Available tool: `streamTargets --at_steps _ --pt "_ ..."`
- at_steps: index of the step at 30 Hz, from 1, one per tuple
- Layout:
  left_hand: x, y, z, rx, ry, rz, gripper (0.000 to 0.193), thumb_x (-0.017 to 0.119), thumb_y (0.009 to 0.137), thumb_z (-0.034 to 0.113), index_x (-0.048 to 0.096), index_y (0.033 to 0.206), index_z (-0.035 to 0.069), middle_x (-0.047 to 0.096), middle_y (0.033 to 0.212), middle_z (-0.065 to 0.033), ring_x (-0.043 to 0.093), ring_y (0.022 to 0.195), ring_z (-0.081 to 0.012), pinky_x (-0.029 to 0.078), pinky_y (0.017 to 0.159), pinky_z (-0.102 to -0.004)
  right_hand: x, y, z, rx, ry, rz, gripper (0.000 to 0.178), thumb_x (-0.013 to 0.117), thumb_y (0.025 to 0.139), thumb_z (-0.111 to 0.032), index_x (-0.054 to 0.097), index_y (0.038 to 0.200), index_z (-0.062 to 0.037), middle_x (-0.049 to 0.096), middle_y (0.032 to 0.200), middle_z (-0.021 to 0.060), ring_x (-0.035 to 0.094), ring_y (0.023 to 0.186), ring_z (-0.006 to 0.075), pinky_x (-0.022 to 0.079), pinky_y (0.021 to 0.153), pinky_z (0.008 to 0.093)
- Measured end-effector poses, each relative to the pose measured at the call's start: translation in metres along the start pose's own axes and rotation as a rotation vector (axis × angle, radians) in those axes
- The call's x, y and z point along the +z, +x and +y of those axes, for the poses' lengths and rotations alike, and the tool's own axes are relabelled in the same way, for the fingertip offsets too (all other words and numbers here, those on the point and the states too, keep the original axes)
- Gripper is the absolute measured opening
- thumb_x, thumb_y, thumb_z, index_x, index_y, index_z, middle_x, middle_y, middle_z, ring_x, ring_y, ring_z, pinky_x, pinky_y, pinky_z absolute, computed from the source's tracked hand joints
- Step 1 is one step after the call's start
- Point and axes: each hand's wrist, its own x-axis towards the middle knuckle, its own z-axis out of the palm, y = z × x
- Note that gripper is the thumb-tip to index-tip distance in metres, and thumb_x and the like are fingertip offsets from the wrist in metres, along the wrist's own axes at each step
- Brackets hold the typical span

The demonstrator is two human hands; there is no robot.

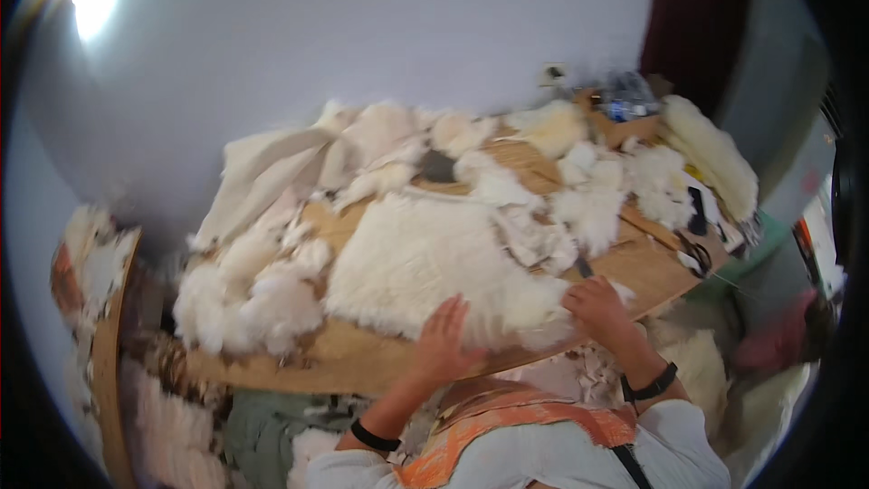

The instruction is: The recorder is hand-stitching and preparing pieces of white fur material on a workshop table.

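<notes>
A large white fleece piece [416,263] lies fur side up across the near middle of the wooden table. My left hand [444,340] rests on its near edge, fingers stretched out and together, holding nothing. To the right, my right hand [597,310] is closed at the fleece's right end. Out of the top of that fist sticks a small dark-grey flat tool [584,267]; its kind is hidden by the fingers. Black bands circle both wrists.
Fluffy white fur scraps [262,303] heap at the table's left, with more pelts along the wall. At the right are black-handled scissors [695,255], a dark narrow object [697,210], and a cardboard box [625,129] holding plastic-wrapped items. A wooden board [110,353] stands at left.
</notes>
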Motion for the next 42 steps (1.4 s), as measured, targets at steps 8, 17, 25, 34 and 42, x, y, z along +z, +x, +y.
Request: streamTargets --at_steps 8,17,25,34,42 --pt "0.098 0.038 -0.038 -0.233 -0.506 0.022 0.026 0.059 0.078 0.009 0.063 0.102 0.000 0.067 0.079 -0.0156 0.066 0.073 -0.0299 0.050 0.066 -0.0364 -0.009 0.069 -0.019 -0.031 0.014 0.140 0.024 0.060 0.075 -0.021 0.060 0.098 -0.0128 0.058 0.093 0.0052 0.055 0.092 0.0213 0.042 0.082 0.0355" --pt "-0.017 0.095 -0.080 -0.386 -0.091 0.352 0.031 0.056 0.085 0.009 0.058 0.113 -0.003 0.065 0.103 -0.0099 0.060 0.088 -0.0164 0.050 0.073 -0.0340 -0.036 -0.058 0.167 0.624 0.534 0.297 0.028 0.061 0.082 -0.023 0.060 0.106 -0.0087 0.063 0.101 0.0125 0.061 0.092 0.0305 0.049 0.079 0.0373" --pt "-0.006 0.205 -0.001 -0.458 0.119 0.422 0.031 0.055 0.085 0.010 0.058 0.114 -0.003 0.065 0.105 -0.0100 0.060 0.089 -0.0167 0.050 0.074 -0.0343 -0.045 -0.188 0.487 1.091 0.327 0.690 0.034 0.069 0.078 -0.012 0.059 0.108 -0.0004 0.066 0.094 0.0103 0.063 0.083 0.0163 0.050 0.073 0.0287" --pt "0.064 0.315 0.093 -0.538 0.240 0.368 0.032 0.055 0.086 0.012 0.057 0.115 -0.003 0.064 0.106 -0.0101 0.060 0.090 -0.0170 0.050 0.074 -0.0345 0.017 -0.340 0.735 1.837 0.404 0.983 0.065 0.071 0.078 -0.032 0.043 0.127 0.0010 0.052 0.121 0.0186 0.056 0.100 0.0288 0.049 0.077 0.0363" --pt "0.083 0.340 0.120 -0.584 0.281 0.359 0.033 0.055 0.087 0.013 0.056 0.115 -0.003 0.063 0.107 -0.0101 0.059 0.091 -0.0173 0.050 0.074 -0.0348 -0.003 -0.354 0.776 1.584 1.318 1.634 0.036 0.068 0.081 -0.028 0.049 0.103 -0.0056 0.052 0.094 0.0083 0.054 0.084 0.0213 0.050 0.064 0.0326"
